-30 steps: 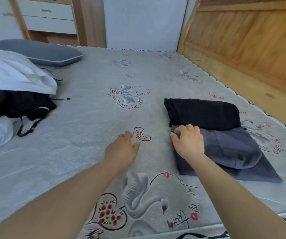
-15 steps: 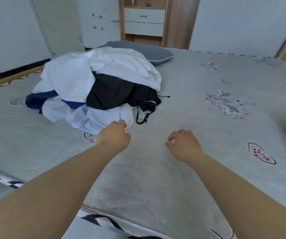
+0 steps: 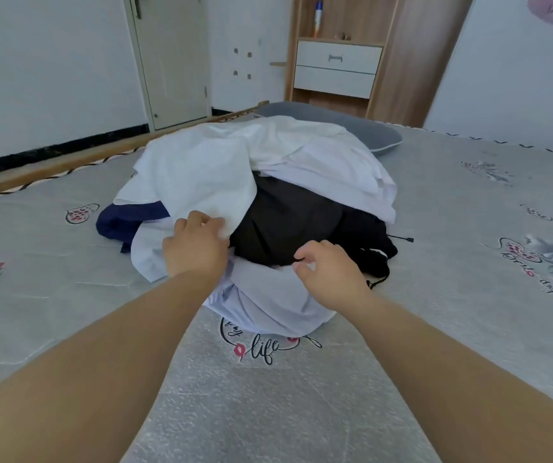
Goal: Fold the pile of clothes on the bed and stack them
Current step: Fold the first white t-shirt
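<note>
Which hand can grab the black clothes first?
Probably the right hand. Its curled fingers sit at the near edge of the black garment, while the left hand is busy on the white cloth beside it.

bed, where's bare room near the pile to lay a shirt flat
Bare mattress lies in front of the pile of clothes, between the forearms, and to its right, out to the swan print. Crowded: the pile itself, where the left hand and right hand work, and behind it, by the grey pillow.

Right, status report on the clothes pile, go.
Left hand grips white garment. Right hand curled at pale garment, grip unclear. Pile unfolded; black garment sandwiched between.
</note>
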